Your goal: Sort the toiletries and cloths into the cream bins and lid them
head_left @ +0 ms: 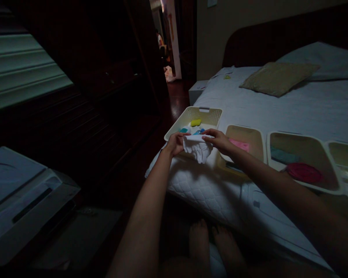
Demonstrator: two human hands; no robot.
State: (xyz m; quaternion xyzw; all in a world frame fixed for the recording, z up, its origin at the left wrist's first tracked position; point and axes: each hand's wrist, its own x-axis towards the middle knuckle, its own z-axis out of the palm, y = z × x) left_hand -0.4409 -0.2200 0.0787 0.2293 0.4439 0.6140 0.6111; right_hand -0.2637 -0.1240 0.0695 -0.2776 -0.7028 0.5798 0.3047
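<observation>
A crumpled white cloth hangs between my two hands over the bed's near corner. My left hand pinches its left end, and my right hand grips the right end, so the upper edge is held fairly straight while the rest droops in folds. Just behind the cloth stands a cream perforated basket with a yellow item, a teal item and something blue inside. What exactly those items are cannot be made out. The cloth and my hands hide part of the basket's near side.
Along the bed stand more bins, one with a pink cloth, another with a dark pink item and a grey-green cloth. A beige pillow lies farther back. A white box-shaped thing is at the lower left.
</observation>
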